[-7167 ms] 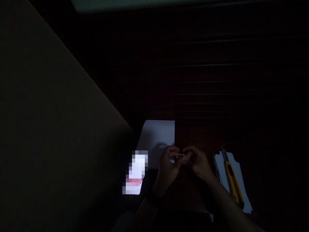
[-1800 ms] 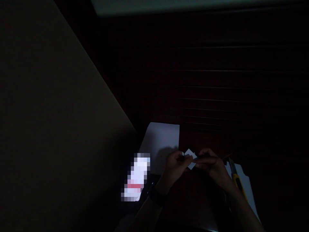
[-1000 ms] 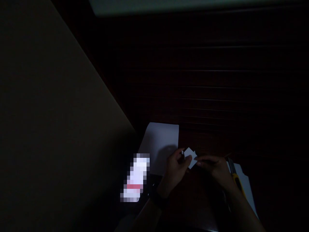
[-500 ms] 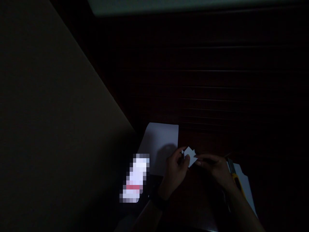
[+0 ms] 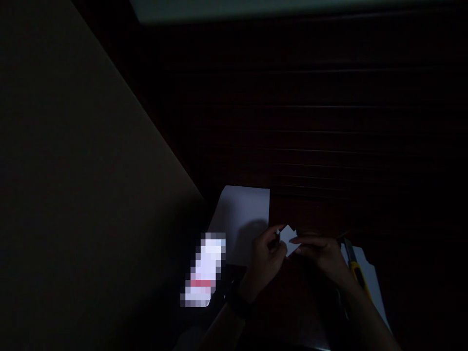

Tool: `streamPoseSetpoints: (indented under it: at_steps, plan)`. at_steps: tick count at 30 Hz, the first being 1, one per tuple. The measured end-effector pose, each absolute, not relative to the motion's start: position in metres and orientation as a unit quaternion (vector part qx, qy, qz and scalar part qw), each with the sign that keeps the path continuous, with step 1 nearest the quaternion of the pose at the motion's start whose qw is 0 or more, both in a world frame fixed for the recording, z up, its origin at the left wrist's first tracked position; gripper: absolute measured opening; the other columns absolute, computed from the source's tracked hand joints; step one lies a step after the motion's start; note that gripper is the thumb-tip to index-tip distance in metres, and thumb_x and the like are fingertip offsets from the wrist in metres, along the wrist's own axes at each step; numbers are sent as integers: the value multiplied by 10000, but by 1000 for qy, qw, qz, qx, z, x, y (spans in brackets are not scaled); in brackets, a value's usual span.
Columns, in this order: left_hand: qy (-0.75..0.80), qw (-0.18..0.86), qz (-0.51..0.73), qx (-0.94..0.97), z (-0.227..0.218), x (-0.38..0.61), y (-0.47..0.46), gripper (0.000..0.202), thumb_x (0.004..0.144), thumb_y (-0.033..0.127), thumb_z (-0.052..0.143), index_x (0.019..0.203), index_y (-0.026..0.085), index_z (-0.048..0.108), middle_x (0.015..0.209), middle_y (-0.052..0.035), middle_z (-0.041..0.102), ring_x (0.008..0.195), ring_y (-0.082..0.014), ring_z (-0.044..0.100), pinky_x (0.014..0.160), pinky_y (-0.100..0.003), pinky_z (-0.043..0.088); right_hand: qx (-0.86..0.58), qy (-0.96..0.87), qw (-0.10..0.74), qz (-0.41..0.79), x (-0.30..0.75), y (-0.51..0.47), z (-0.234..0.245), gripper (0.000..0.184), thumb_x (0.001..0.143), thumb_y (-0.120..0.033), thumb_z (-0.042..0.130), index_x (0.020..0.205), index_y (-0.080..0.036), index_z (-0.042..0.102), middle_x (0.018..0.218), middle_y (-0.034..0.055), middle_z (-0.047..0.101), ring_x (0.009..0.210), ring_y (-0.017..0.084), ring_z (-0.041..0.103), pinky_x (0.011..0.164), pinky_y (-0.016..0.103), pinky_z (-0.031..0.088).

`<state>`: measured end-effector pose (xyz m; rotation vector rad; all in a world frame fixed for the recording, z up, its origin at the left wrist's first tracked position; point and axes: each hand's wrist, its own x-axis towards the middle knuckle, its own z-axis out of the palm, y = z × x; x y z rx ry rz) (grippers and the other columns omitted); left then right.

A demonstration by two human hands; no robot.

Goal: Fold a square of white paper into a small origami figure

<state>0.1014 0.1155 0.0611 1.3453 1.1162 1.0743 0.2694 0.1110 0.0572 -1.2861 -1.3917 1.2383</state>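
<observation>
A small folded white paper (image 5: pixel 287 236) is held between both hands above the dark table. My left hand (image 5: pixel 266 254) pinches its left side, thumb in front and fingers behind. On its right side, my right hand (image 5: pixel 326 256) grips the paper, with the forefinger lying over its face and the thumb below. The folded piece has pointed corners along its top; its back is hidden. A dark band circles my left wrist.
A white sheet (image 5: pixel 243 204) lies behind my left hand. Left of it glows a bright, pixelated screen (image 5: pixel 206 268). Beside my right forearm, a yellow utility knife (image 5: pixel 357 273) rests on more white paper (image 5: pixel 373 280). A plain wall (image 5: pixel 91 185) rises at left; the room is dim.
My right forefinger has moved left onto the paper's face. The folded paper has shifted slightly right and down in both hands.
</observation>
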Motion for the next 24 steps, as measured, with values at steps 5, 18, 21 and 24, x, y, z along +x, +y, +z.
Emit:
streamPoseSetpoints:
  at_steps: [5, 18, 21, 24]
  plan:
    - [447, 547, 457, 541, 62, 102, 114, 369, 770, 103, 482, 1123, 178, 561, 931, -59, 635, 764, -159, 620, 618, -229, 506, -510, -571, 412, 494, 272, 112, 60, 155, 698, -232, 690, 843, -259, 737, 916, 44, 677, 866, 221, 624, 749, 317, 492]
    - [441, 568, 445, 533, 67, 103, 116, 304, 767, 117, 488, 1046, 165, 598, 879, -51, 651, 769, -163, 622, 633, -231, 502, -437, -569, 378, 585, 272, 112, 63, 183, 705, -273, 693, 884, -271, 730, 898, 38, 679, 859, 218, 628, 760, 342, 503]
    - [441, 578, 447, 521, 66, 103, 116, 305, 769, 124, 487, 1051, 167, 592, 863, -47, 647, 694, -143, 614, 577, -218, 496, -448, -565, 389, 573, 273, 113, 63, 173, 675, -292, 715, 845, -266, 740, 968, 47, 673, 911, 234, 617, 790, 354, 498]
    - [437, 594, 452, 501, 64, 103, 116, 308, 763, 125, 487, 1052, 169, 583, 915, -54, 639, 679, -137, 610, 542, -209, 497, -470, -555, 395, 562, 274, 113, 61, 168, 656, -297, 730, 818, -255, 745, 1014, 50, 659, 939, 238, 607, 812, 349, 493]
